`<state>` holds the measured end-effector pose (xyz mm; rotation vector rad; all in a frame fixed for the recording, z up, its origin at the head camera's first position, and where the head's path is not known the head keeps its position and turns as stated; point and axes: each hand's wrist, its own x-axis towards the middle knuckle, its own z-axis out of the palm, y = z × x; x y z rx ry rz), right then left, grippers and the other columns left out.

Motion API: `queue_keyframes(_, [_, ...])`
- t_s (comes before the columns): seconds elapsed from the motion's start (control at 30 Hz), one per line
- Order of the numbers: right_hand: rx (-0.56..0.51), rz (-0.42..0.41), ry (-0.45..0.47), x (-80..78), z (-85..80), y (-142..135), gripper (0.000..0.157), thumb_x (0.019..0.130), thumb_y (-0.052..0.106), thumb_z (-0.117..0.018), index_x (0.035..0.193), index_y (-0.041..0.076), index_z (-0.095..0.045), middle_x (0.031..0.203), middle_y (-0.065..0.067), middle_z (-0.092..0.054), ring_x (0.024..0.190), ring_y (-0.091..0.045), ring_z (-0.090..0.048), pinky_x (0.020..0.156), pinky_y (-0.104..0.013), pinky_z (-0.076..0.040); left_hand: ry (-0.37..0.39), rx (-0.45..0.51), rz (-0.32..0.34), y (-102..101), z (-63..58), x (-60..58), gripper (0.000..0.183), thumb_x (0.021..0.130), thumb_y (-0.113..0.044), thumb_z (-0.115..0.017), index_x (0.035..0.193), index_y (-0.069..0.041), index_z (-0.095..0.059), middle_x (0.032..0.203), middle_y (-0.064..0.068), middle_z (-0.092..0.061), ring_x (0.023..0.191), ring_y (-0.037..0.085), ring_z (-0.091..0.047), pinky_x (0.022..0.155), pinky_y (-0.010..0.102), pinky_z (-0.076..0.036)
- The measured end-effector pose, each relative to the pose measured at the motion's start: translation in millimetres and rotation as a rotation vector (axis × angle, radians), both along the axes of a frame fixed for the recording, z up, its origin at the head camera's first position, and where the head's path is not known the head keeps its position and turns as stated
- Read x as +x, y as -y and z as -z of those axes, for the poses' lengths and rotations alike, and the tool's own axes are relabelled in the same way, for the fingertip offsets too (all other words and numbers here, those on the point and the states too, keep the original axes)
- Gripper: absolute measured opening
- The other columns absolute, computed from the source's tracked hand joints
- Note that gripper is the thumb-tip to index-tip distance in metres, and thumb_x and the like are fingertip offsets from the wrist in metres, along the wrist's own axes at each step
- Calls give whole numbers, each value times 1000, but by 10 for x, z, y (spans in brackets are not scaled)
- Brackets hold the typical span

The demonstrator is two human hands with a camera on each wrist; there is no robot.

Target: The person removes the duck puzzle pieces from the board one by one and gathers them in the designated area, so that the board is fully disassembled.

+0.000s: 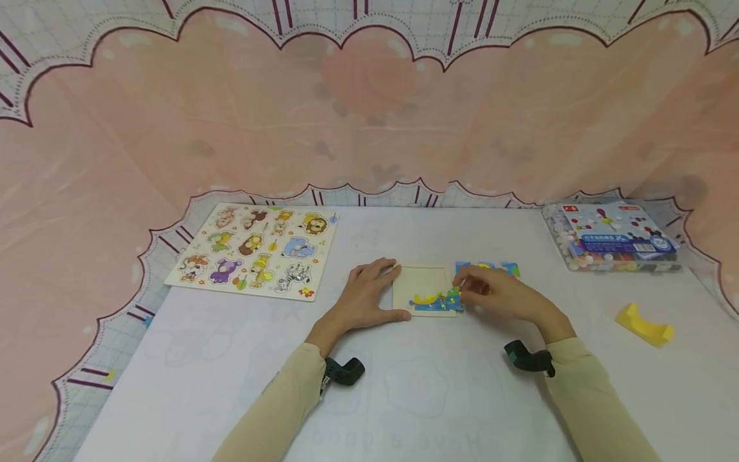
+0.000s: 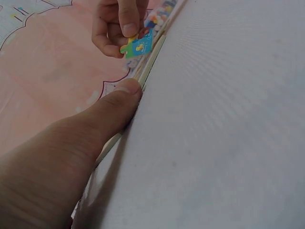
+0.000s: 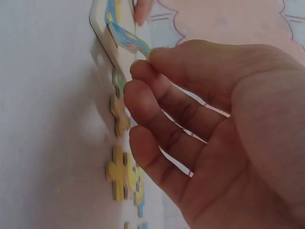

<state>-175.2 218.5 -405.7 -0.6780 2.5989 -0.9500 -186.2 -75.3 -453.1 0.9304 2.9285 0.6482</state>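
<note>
My left hand [image 1: 360,296] holds a small wooden puzzle tray [image 1: 421,276] at its left side, thumb along the near edge and fingertips at the far left corner. Blue and yellow jigsaw pieces [image 1: 427,303] lie along the tray's near side. Between thumb and index finger, my right hand [image 1: 501,292] pinches a blue-and-green jigsaw piece [image 2: 140,46] over the tray's near right corner. In the right wrist view this piece [image 3: 125,39] is tilted, its far end at the tray's inside edge. Loose jigsaw pieces [image 3: 119,174] lie past the right hand's fingers, partly hidden by it in the head view.
An animal puzzle board [image 1: 268,253] lies at the back left. At the back right is a clear box [image 1: 618,237] of colourful small parts. A yellow curved block [image 1: 645,326] sits on the right of the white-covered table [image 1: 404,410]. A patterned cloth [image 1: 369,128] hangs behind.
</note>
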Motion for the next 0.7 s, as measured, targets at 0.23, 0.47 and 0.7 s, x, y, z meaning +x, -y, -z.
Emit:
queue_keyframes(0.23, [15, -29, 41, 18, 4, -72, 19, 92, 18, -62, 110, 13, -59, 92, 2, -65, 85, -13, -57, 76, -24, -48, 21, -6, -7, -4, 7, 27, 94, 73, -64, -68, 147, -15, -36, 152, 3, -32, 142, 20, -25, 113, 47, -20])
queue_keyframes(0.47, [50, -51, 88, 38, 2, -145, 19, 92, 15, -60, 111, 11, -59, 92, 2, -63, 84, -13, -55, 76, -23, -48, 32, -8, -4, -13, 14, 24, 94, 73, -64, -68, 147, -15, -35, 153, 3, -31, 142, 20, -25, 113, 47, -20])
queue_keyframes(0.7, [78, -59, 78, -13, -11, -151, 20, 92, 12, -60, 111, 11, -58, 91, 1, -61, 83, -14, -54, 75, -23, -48, 22, -22, -2, 2, -9, -31, 94, 74, -65, -66, 147, -16, -35, 153, 3, -30, 142, 20, -26, 113, 47, -20])
